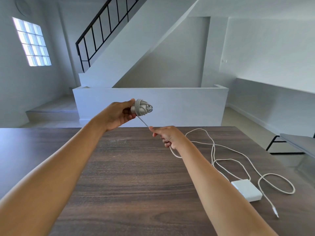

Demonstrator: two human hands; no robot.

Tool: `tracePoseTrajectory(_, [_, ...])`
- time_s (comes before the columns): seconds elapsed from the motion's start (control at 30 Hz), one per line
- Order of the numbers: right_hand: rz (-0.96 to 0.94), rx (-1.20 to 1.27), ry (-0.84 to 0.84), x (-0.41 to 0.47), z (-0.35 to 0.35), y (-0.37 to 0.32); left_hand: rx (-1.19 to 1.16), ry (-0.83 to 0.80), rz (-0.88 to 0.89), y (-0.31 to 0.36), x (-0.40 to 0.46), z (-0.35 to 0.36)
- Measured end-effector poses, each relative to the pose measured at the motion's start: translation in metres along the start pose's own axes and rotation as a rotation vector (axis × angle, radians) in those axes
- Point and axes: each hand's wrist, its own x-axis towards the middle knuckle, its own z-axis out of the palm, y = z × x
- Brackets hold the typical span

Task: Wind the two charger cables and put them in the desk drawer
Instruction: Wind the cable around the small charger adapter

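White braided cable, wound in a bundle [142, 107] round its charger brick, was held up by the left hand [117, 116] above the far edge of the desk [119, 176]. Left grip: thumb and fingers curled round the bundle, pinching it at its near side. A short taut run of cable [144, 122] was led down from the bundle to the right hand [167, 136]. Right grip: fingers pressed together round that cable, thumb and forefinger pinching it at the top, w/ the loose tail dropping out below the fist toward the desk.

Head view only, so nothing else could be checked. The 2nd charger [247, 189], a white block, was seen lying flat on the desk at the right, its cable [238, 154] sprawled in loose loops beside and beyond it, plug end [275, 212] near the desk's front-right edge. Whether the tail in the right hand crossed those loops couldn't be told. No drawer was in view.

Judged: 1st winding nearly done, approx. a few turns left. To do it well, light tension should be kept on the run, turns laid side by side, not crossed, the bundle rotated rather than the cable twisted, and the tail end tucked under a turn so it wouldn't spring loose. The 2nd cable should be kept apart from the tail, to avoid snags.
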Motion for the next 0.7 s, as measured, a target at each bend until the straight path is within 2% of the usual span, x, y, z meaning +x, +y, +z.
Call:
tracePoseTrajectory(0.2, [0.002,-0.125,0.047,0.005,-0.025,-0.028,0.327,-0.305,-0.056,0.004,-0.005,-0.012])
tracePoseTrajectory(0.3, [-0.026,-0.265,0.068,0.003,-0.034,-0.048,0.472,-0.35,-0.066,0.004,-0.008,-0.011])
tracePoseTrajectory(0.47, [-0.121,-0.393,0.127,-0.01,-0.032,-0.07,0.958,-0.307,0.004,-0.008,-0.006,-0.002])
tracePoseTrajectory(0.6, [-0.181,-0.383,0.181,-0.021,-0.021,-0.077,1.157,-0.134,0.123,-0.017,0.005,-0.01])
tracePoseTrajectory(0.7, [-0.194,-0.378,0.203,-0.028,-0.01,-0.077,1.21,0.056,0.206,-0.024,0.013,-0.015])
